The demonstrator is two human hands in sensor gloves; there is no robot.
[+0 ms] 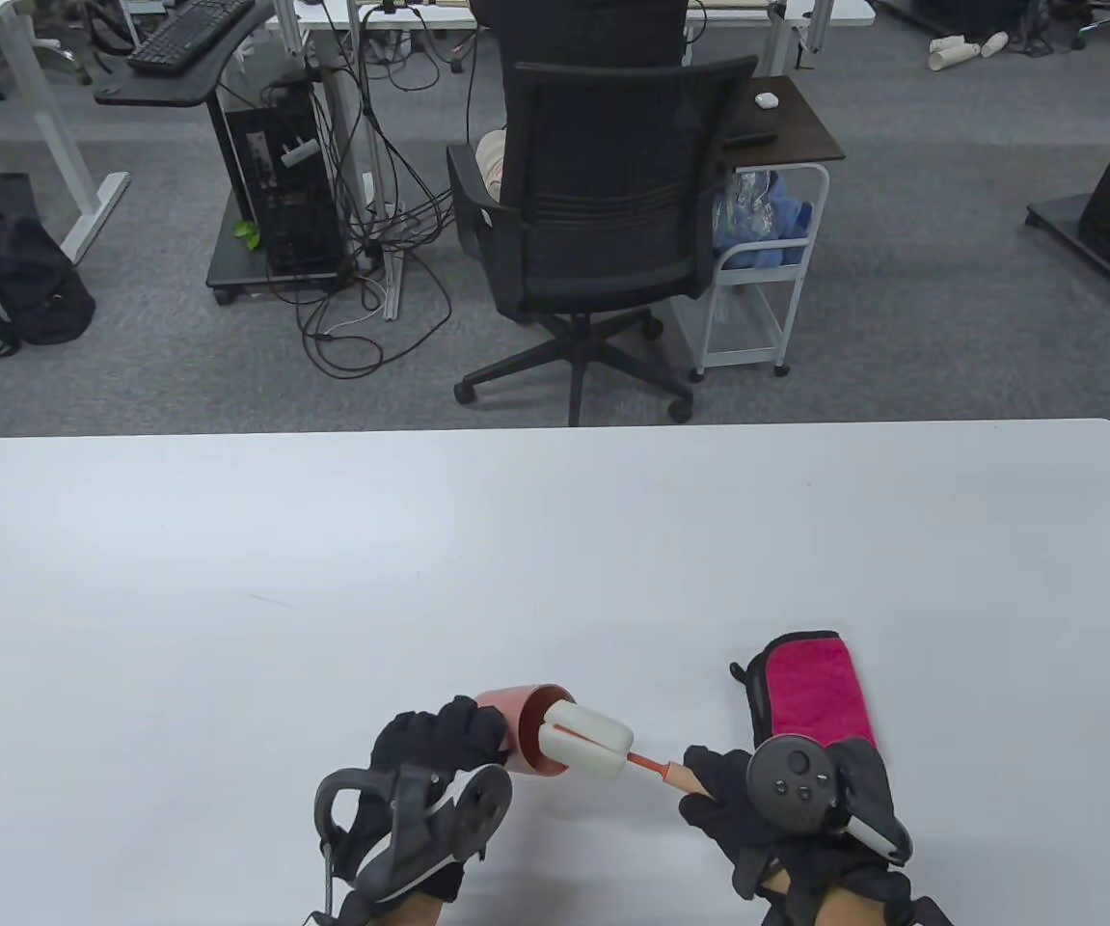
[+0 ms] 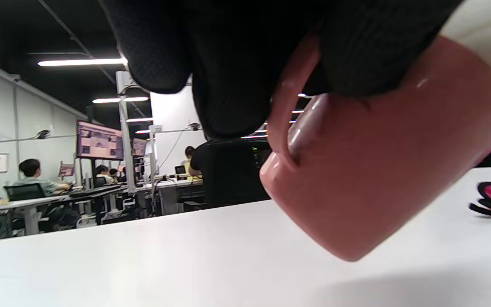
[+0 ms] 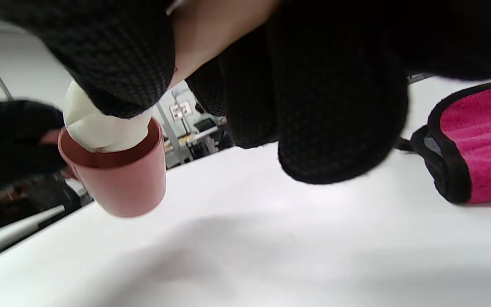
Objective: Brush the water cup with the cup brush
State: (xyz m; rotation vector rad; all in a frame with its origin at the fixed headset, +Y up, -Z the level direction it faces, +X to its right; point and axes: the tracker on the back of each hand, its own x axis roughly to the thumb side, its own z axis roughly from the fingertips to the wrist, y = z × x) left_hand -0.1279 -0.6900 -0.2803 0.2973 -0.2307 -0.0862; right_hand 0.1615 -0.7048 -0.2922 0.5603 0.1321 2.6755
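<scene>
A pink cup [image 1: 522, 725] is held tilted above the white table [image 1: 555, 559], its mouth turned toward the right. My left hand [image 1: 439, 738] grips it by the handle side; the cup fills the left wrist view [image 2: 377, 170]. My right hand [image 1: 738, 796] grips the wooden handle [image 1: 682, 775] of the cup brush. The brush's white sponge head [image 1: 582, 739] sits partly inside the cup's mouth. In the right wrist view the sponge [image 3: 100, 125] pokes into the cup [image 3: 117, 179].
A folded magenta cloth with black trim [image 1: 810, 690] lies on the table just right of my right hand, also in the right wrist view [image 3: 480, 149]. A black office chair [image 1: 603, 222] and a white cart [image 1: 767, 260] stand beyond the far edge.
</scene>
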